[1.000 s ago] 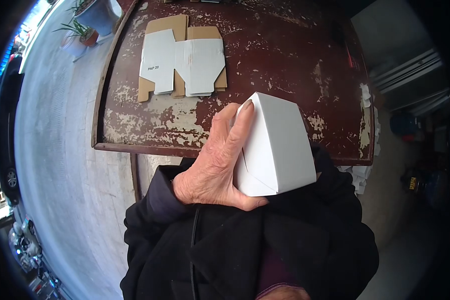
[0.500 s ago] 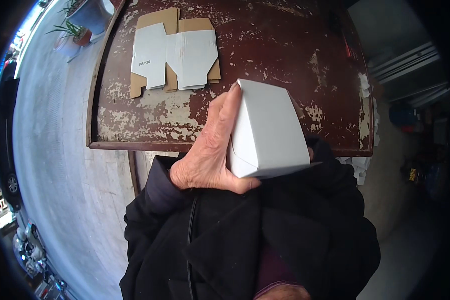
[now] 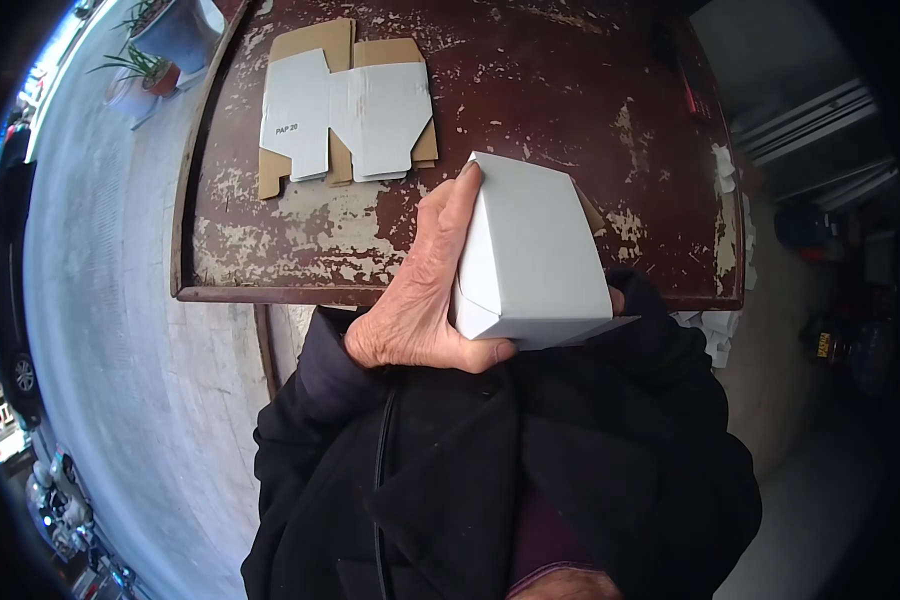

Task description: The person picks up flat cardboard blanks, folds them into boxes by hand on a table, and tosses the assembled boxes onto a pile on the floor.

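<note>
We see a worn, dark-red table with peeling paint. To its left, we find a pale, brightly lit floor.

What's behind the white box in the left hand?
Behind the white box, a bit of the right hand and a brown edge peek out, with the table beyond. The box hides that hand's fingers.

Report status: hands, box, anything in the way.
Left hand gripping one end of white box. Right hand mostly hidden behind box, grip unclear. Flat cartons on table, apart from box; no obstruction seen.
</note>
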Demonstrator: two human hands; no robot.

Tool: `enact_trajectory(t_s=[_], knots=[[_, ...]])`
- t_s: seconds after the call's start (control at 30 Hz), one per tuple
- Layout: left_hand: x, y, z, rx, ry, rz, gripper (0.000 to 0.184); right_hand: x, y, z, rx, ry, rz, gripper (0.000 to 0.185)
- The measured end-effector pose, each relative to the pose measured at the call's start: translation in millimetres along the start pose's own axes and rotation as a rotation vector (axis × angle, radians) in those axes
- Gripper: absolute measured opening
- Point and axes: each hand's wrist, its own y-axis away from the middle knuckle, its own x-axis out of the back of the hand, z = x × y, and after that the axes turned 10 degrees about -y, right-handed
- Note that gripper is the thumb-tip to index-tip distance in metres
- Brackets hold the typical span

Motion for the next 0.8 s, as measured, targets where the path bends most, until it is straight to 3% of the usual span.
enact_trajectory(t_s=[0.2, 0.4, 0.53, 0.73, 0.8], knots=[[0.0, 4.2, -9.0, 0.125, 0.17, 0.078, 0.136, -14.7, -29.2, -56.8, -0.082, 0.066, -0.067, 0.058], [-2.0, 9.2, -24.3, 0.064, 0.158, 0.236, 0.142, -46.6, -29.8, -99.2, -0.143, 0.133, -0.133, 0.045], [-14.5, 10.4, -27.4, 0.024, -0.094, 0.266, 0.149, -76.5, -35.3, -124.5, -0.277, 0.777, -0.061, 0.024], [-14.4, 20.7, -30.1, 0.042, -0.034, 0.256, 0.148, -112.0, -45.1, -134.5, -0.244, 1.189, -0.133, 0.016], [-12.0, 18.6, -27.6, 0.011, 0.01, 0.245, 0.138, -117.3, -46.5, -128.7, -0.188, 1.665, -0.242, 0.012]])
